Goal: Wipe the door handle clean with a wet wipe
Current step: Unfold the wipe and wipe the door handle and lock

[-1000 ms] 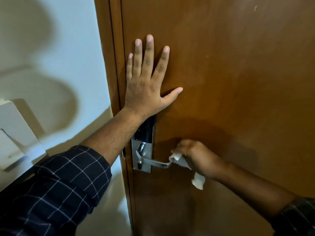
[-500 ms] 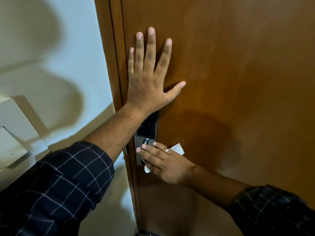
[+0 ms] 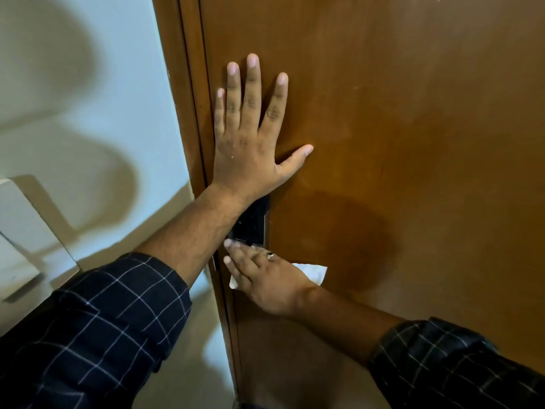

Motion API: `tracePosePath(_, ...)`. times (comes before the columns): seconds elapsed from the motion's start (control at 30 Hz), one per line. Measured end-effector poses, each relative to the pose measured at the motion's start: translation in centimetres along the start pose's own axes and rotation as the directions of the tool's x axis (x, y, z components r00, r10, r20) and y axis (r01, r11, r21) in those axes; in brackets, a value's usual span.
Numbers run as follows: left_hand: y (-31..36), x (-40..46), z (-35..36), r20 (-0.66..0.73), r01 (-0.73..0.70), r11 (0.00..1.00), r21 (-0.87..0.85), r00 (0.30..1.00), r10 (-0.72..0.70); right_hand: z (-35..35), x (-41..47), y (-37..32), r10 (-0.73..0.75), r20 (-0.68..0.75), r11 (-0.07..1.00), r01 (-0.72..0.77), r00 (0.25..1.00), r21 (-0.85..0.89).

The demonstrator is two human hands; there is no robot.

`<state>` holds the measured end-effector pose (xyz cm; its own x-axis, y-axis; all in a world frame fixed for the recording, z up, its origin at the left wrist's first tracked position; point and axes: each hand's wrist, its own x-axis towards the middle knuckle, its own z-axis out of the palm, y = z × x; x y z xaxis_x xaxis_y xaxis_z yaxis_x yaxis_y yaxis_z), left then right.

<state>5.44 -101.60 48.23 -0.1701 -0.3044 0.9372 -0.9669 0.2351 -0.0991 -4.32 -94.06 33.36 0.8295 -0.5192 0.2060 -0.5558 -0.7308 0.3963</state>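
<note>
My left hand (image 3: 250,134) lies flat on the brown wooden door (image 3: 413,143), fingers spread and pointing up, just above the lock. The black upper part of the lock plate (image 3: 253,222) shows under my left wrist. My right hand (image 3: 265,278) presses a white wet wipe (image 3: 312,271) flat against the lock plate where the lever sits. White corners of the wipe stick out at the right and lower left of the hand. The metal door handle itself is hidden under my right hand and the wipe.
The door frame (image 3: 188,113) runs down the left of the door, next to a pale wall (image 3: 88,98). A white box-shaped fixture (image 3: 26,240) juts from the wall at the lower left. Both my sleeves are dark checked fabric.
My right hand slid with the wipe from the lever's free end leftward onto the lock plate, covering the handle. My left hand stays flat on the door; the view shifted slightly.
</note>
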Motion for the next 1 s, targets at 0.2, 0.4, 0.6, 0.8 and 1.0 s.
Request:
tracePosePath(0.2, 0.0, -0.1, 0.0, 0.002, 0.001, 1.000, -0.001, 1.000, -0.001, 0.6, -6.9, 3.7, -0.032, 0.031, 0.994, 0.029, 0.999, 0.104)
tracePosePath(0.4, -0.1, 0.0, -0.1, 0.004, 0.005, 1.000, 0.001, 1.000, -0.005, -0.9, -6.6, 5.2, -0.040, 0.031, 0.981, 0.033, 0.999, 0.192)
tracePosePath(0.6, 0.0, 0.0, 0.3, -0.008, 0.003, 1.000, 0.003, 1.000, -0.003, -2.0, -3.2, 2.6, 0.480, -0.234, 0.736, -0.242, 0.846, 0.632)
tracePosePath(0.8, -0.2, -0.1, 0.3, 0.005, 0.001, 1.000, -0.005, 1.000, -0.001, 0.6, -3.1, 0.7, 0.196, -0.080, 0.961, -0.176, 0.977, 0.212)
tracePosePath(1.0, 0.0, 0.0, -0.3, 0.030, -0.004, 0.999, -0.038, 1.000, 0.005, -0.1, -7.1, 5.0, 0.052, -0.023, 0.997, -0.051, 0.998, 0.054)
